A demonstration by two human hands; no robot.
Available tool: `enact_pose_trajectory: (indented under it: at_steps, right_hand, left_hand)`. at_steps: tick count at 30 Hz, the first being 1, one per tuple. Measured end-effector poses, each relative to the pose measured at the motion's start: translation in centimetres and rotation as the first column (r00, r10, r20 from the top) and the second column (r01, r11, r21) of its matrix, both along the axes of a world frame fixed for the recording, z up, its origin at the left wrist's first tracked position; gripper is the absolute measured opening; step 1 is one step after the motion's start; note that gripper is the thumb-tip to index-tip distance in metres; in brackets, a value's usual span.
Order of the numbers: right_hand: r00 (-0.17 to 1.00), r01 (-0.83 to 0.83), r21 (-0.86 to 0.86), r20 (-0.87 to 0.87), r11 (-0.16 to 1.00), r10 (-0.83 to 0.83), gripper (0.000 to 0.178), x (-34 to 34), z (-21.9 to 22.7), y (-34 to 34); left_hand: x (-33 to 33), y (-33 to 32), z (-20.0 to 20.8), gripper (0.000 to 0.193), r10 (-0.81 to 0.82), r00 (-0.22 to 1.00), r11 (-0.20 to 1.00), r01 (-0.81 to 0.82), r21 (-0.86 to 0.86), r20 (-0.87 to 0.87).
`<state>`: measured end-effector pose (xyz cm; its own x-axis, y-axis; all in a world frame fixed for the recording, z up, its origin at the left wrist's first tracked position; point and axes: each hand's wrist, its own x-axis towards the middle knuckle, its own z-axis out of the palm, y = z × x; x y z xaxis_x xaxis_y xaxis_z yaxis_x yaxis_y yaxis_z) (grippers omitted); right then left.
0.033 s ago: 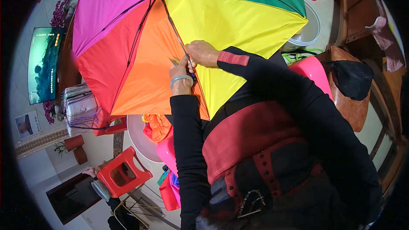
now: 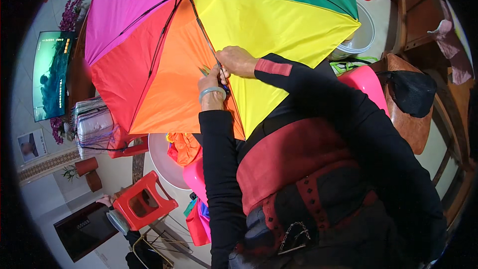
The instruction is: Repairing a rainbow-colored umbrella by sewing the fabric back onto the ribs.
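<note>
An open umbrella (image 2: 179, 84) with rainbow panels fills the upper middle, its inner side and black ribs facing me. My left hand (image 2: 213, 80), wearing a pale bangle, is closed beside the rib (image 2: 205, 35) between the orange and yellow panels. Two thin pointed tips (image 2: 204, 70) stick out past its thumb, and a dark blue bit shows under the fingers; the tool's kind is unclear. My right hand (image 2: 236, 61) is closed against the same rib, fingers curled and touching the left fingertips. What lies between the fingertips is hidden.
A white tub (image 2: 159, 164) holding orange cloth stands below the umbrella, near pink stools. Lower left is a red stool (image 2: 144, 200). At right are a brown chair (image 2: 411, 124) with a black bag and a clear bucket (image 2: 366, 30). Plastic-wrapped bundles (image 2: 94, 124) sit left, near a screen.
</note>
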<state>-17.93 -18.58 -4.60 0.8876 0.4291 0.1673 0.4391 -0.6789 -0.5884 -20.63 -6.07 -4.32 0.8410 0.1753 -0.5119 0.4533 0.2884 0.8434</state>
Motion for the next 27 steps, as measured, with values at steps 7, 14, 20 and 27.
enact_pose_trajectory:
  at_steps: [7, 14, 20, 27]
  right_hand:
    - [0.993, -0.054, 0.042, 0.106, 0.998, 0.049, 0.021, 0.2, -0.2, -0.3]
    - [0.996, 0.072, -0.092, -0.052, 0.993, -0.077, 0.018, -0.6, 1.3, -0.8]
    - [0.992, 0.063, -0.107, -0.106, 0.992, -0.075, 0.017, -0.5, 1.3, -1.4]
    - [0.988, 0.065, -0.072, -0.136, 0.995, -0.074, 0.016, -0.3, 1.1, -1.4]
  left_hand:
    - [0.2, -0.5, 0.0, 0.014, 0.026, 1.000, 1.000, -0.026, 0.011, 0.007]
    - [0.3, -1.2, -0.5, 0.015, 0.228, 0.973, 0.972, -0.226, 0.065, -0.038]
    - [0.0, -0.9, -0.6, 0.019, 0.284, 0.958, 0.958, -0.286, -0.032, -0.035]
    - [0.1, 0.1, -1.0, 0.020, 0.191, 0.982, 0.974, -0.191, -0.123, -0.008]
